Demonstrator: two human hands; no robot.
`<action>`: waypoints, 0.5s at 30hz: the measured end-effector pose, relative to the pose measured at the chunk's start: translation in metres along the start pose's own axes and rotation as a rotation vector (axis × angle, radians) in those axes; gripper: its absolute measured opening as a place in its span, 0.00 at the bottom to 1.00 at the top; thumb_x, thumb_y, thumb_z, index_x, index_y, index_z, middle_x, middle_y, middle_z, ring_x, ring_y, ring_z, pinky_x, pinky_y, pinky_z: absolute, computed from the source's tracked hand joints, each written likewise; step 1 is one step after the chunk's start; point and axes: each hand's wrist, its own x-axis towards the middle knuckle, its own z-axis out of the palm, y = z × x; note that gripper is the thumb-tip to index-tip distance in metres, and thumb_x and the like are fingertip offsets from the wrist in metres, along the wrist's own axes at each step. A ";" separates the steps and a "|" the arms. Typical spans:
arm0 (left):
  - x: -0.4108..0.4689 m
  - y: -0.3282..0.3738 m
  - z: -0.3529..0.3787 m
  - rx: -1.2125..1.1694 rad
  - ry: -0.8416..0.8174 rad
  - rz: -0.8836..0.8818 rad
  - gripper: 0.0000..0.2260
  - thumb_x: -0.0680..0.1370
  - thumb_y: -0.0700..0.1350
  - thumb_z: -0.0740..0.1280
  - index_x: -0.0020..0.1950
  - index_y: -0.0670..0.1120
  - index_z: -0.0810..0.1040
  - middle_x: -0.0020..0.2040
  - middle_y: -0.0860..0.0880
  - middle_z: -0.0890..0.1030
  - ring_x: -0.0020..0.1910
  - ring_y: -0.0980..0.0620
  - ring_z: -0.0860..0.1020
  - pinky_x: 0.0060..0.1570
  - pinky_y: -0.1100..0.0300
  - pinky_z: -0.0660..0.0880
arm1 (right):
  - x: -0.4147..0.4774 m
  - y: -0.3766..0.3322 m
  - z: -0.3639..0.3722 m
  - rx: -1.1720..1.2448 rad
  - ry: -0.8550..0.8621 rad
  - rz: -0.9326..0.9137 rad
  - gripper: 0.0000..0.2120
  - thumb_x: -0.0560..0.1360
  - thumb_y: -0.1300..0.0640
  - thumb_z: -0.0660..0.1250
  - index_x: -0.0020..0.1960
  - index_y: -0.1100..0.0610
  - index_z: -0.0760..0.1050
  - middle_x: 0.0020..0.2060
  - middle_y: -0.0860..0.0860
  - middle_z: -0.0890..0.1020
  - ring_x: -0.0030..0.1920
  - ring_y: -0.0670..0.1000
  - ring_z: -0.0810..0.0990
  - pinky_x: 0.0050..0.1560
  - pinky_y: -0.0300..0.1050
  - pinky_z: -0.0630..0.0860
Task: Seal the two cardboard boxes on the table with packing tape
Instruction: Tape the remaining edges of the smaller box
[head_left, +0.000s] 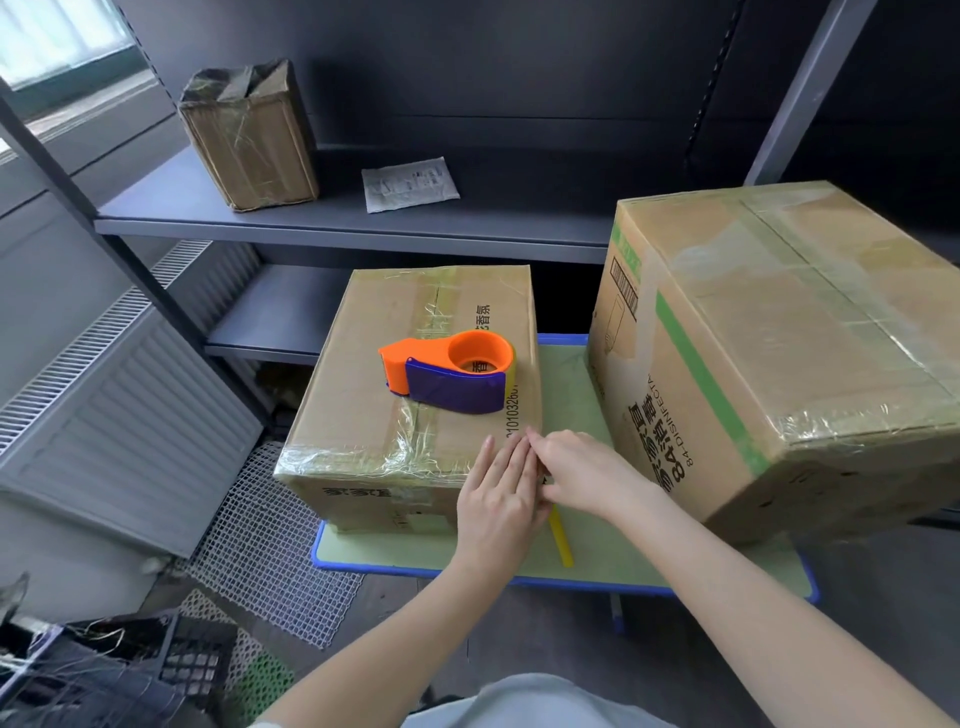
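A smaller cardboard box (384, 364) lies on the left of the green table (571, 384), with glossy tape along its top seam and near edge. An orange and purple tape dispenser (449, 371) rests on its top. A larger taped box (779, 338) stands on the right, with a green stripe and black print on its side. My left hand (498, 499) lies flat with straight fingers against the smaller box's near right corner. My right hand (582, 478) sits beside it, fingertips pressing at the same corner. A yellow strip (562, 540) hangs below the hands.
A dark metal shelf (337, 223) behind the table bears a tape-wrapped parcel (249, 135) and a flat paper packet (410, 184). A radiator (119, 405) stands at the left. White mesh (260, 551) and a black crate (130, 670) lie on the floor.
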 end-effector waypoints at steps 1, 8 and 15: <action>0.001 -0.002 0.000 -0.008 0.013 0.011 0.19 0.64 0.42 0.77 0.52 0.37 0.83 0.54 0.44 0.82 0.55 0.48 0.81 0.54 0.48 0.77 | 0.001 -0.001 0.000 -0.004 0.010 0.012 0.33 0.74 0.56 0.64 0.75 0.60 0.54 0.58 0.57 0.76 0.59 0.59 0.74 0.54 0.50 0.73; 0.011 -0.021 -0.017 -0.071 -0.039 0.202 0.16 0.64 0.42 0.80 0.49 0.39 0.84 0.51 0.45 0.83 0.51 0.51 0.82 0.49 0.57 0.79 | 0.000 0.002 -0.006 0.140 0.036 0.020 0.29 0.74 0.52 0.66 0.72 0.58 0.63 0.55 0.57 0.79 0.55 0.55 0.78 0.49 0.43 0.73; 0.016 -0.027 -0.027 -0.093 -0.090 0.304 0.11 0.69 0.39 0.69 0.50 0.38 0.84 0.52 0.44 0.83 0.52 0.49 0.82 0.48 0.56 0.79 | 0.000 0.006 -0.010 0.140 -0.066 0.016 0.31 0.76 0.50 0.64 0.74 0.58 0.57 0.61 0.56 0.76 0.61 0.55 0.74 0.58 0.45 0.71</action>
